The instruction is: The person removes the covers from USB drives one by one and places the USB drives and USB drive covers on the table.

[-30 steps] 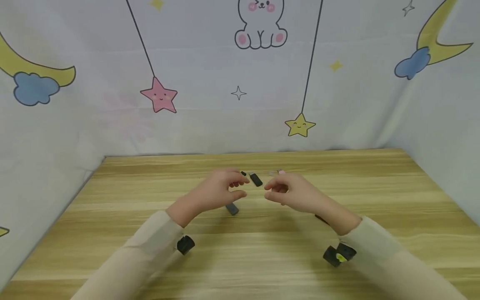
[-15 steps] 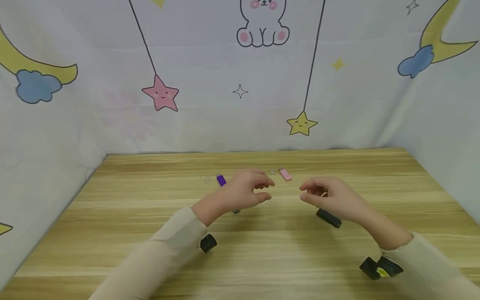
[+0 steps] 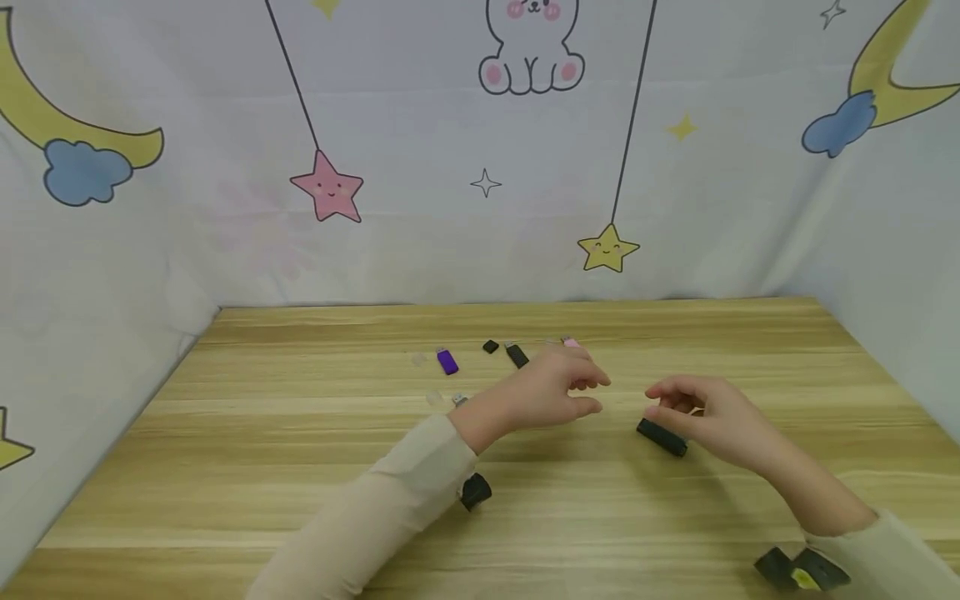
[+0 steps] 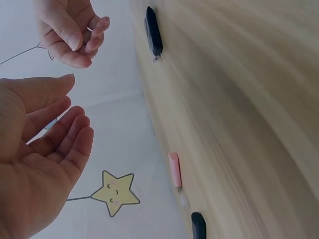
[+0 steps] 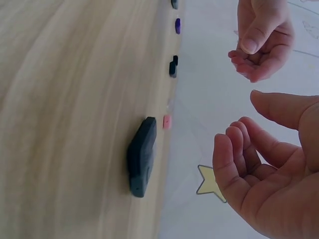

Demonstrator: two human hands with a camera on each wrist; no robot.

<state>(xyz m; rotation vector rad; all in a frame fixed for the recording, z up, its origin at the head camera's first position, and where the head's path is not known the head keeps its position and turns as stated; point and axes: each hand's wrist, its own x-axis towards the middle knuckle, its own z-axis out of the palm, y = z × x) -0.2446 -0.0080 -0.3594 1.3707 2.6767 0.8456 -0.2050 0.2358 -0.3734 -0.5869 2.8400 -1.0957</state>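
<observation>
My left hand (image 3: 558, 387) hovers over the middle of the table with fingers loosely bent and nothing held. Facing it, my right hand (image 3: 708, 417) hangs above a thick black stick-shaped object (image 3: 663, 440), thumb and fingers apart; this object lies on the table and its kind does not show. Behind my left hand are a black USB stick (image 3: 516, 354) and a pink USB stick (image 4: 175, 169), both partly covered in the head view. A purple USB stick (image 3: 447, 362) lies further left. My left wrist mostly hides a grey USB stick (image 3: 460, 400), leaving its metal plug visible.
A small black cap (image 3: 491, 346) sits beside the black USB stick. Clear caps (image 3: 419, 360) lie near the purple and grey ones. The wooden table (image 3: 300, 467) ends at a white printed cloth (image 3: 405, 250) behind and at both sides.
Both hands have moved to the right above the table, left following right. The purple stick, black stick and black cap have come into view, while my left hand now partly covers the pink stick.
</observation>
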